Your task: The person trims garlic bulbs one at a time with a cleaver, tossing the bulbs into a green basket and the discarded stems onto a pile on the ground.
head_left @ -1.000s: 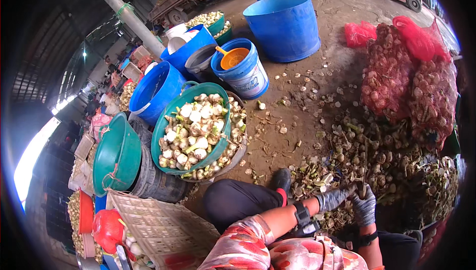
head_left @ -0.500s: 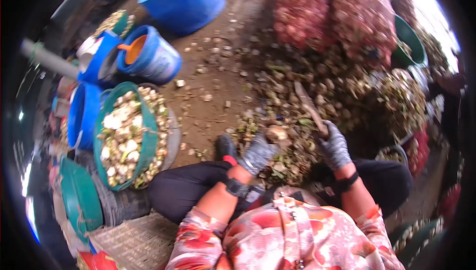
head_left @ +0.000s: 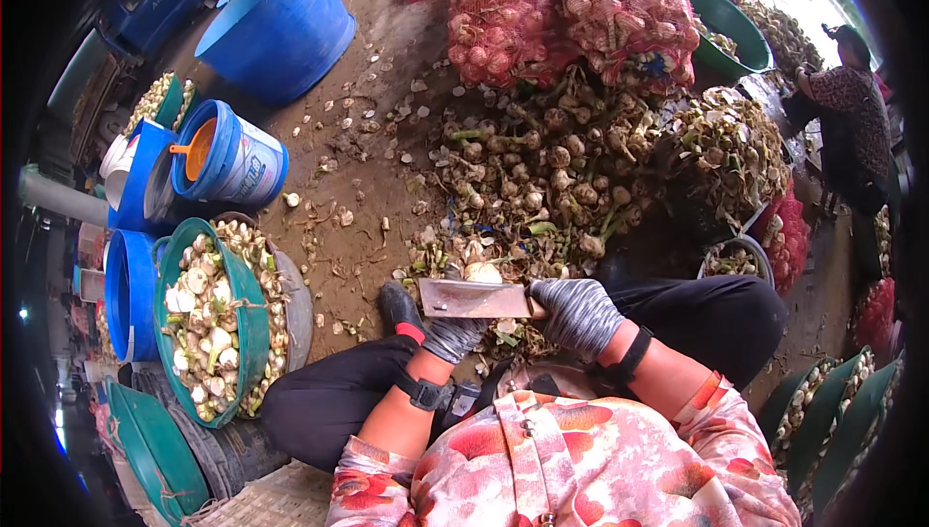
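1. Gloved right hand (head_left: 581, 318) grips a knife (head_left: 476, 300).
2. Gloved left hand (head_left: 453, 337) sits partly behind the knife, near a pale bulb (head_left: 483, 273).
3. 2 red mesh sacks (head_left: 629, 14) stand beyond the garlic heap (head_left: 556, 164).

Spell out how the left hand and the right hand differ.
The right hand grips the knife by its handle, while the left hand is by the blade's free end. The blade partly hides the left hand; the right hand shows mostly uncovered. Both wear streaked grey gloves, with dark bands at the wrists.
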A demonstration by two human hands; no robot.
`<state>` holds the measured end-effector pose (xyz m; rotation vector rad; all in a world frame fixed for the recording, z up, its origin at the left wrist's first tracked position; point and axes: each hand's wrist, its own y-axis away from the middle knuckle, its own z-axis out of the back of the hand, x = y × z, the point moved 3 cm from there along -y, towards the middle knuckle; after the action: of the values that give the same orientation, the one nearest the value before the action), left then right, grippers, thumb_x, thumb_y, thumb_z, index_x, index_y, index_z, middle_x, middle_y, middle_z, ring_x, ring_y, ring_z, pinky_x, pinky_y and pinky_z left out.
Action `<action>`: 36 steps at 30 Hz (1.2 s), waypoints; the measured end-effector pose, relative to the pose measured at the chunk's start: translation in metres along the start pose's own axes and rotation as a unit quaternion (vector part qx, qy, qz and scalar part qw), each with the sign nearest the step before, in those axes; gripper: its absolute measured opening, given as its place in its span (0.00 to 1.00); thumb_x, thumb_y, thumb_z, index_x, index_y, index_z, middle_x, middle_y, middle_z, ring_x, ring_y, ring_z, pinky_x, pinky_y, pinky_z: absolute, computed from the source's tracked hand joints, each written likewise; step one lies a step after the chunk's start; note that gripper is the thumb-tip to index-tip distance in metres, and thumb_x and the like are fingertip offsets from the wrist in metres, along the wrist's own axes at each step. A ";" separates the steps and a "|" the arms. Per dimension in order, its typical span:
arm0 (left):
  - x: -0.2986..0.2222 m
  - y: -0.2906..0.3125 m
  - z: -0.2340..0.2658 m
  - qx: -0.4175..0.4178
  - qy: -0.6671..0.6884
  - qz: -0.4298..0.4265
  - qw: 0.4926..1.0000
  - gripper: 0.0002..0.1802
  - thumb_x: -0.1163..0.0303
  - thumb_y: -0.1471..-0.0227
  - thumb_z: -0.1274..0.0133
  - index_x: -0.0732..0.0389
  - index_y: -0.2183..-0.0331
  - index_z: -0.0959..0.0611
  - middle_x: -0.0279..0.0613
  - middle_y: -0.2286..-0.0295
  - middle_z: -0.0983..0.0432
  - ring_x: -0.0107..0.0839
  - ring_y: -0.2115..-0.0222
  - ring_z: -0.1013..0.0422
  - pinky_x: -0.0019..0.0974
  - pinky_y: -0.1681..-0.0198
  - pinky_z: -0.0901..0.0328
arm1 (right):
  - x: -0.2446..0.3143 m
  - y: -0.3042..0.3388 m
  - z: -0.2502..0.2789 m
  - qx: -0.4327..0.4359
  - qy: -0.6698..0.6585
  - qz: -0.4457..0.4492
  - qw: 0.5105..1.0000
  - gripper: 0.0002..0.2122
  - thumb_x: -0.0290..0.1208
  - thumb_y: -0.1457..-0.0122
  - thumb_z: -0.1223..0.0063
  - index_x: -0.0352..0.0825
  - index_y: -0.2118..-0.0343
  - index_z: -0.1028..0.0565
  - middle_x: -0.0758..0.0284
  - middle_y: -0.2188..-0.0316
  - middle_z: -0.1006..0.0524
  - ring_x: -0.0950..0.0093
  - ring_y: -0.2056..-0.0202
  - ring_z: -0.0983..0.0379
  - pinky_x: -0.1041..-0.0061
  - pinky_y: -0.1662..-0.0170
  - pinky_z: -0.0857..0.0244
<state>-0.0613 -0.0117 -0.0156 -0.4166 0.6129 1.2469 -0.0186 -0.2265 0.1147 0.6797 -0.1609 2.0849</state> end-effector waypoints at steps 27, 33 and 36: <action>-0.085 -0.033 0.053 -0.210 0.196 -0.069 0.955 0.49 0.67 0.71 0.30 0.60 0.46 0.35 0.48 0.50 0.37 0.44 0.45 0.41 0.42 0.40 0.46 | -0.010 -0.028 -0.043 0.018 -0.722 -0.118 0.682 0.19 0.44 0.44 0.37 0.35 0.58 0.26 0.71 0.69 0.23 0.82 0.67 0.27 0.79 0.63 0.32; -0.033 -0.024 0.009 0.018 0.778 0.191 0.598 0.29 0.50 0.40 0.51 0.63 0.47 0.27 0.44 0.55 0.25 0.36 0.56 0.28 0.40 0.50 0.34 | -0.008 -0.032 -0.041 -0.035 -0.493 -0.047 0.868 0.23 0.40 0.49 0.32 0.33 0.54 0.28 0.66 0.61 0.21 0.76 0.60 0.26 0.73 0.53 0.32; -0.033 -0.022 0.011 -0.023 0.707 0.223 0.671 0.26 0.54 0.41 0.48 0.64 0.50 0.25 0.44 0.59 0.23 0.33 0.57 0.28 0.36 0.52 0.32 | -0.017 -0.028 -0.047 -0.034 -0.439 -0.037 0.897 0.26 0.42 0.52 0.30 0.35 0.54 0.28 0.62 0.62 0.21 0.72 0.60 0.24 0.71 0.55 0.31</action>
<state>-0.0439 -0.0357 0.0134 -1.3782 2.1164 1.1957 -0.0080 -0.2058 0.0627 1.5166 -0.6918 1.5492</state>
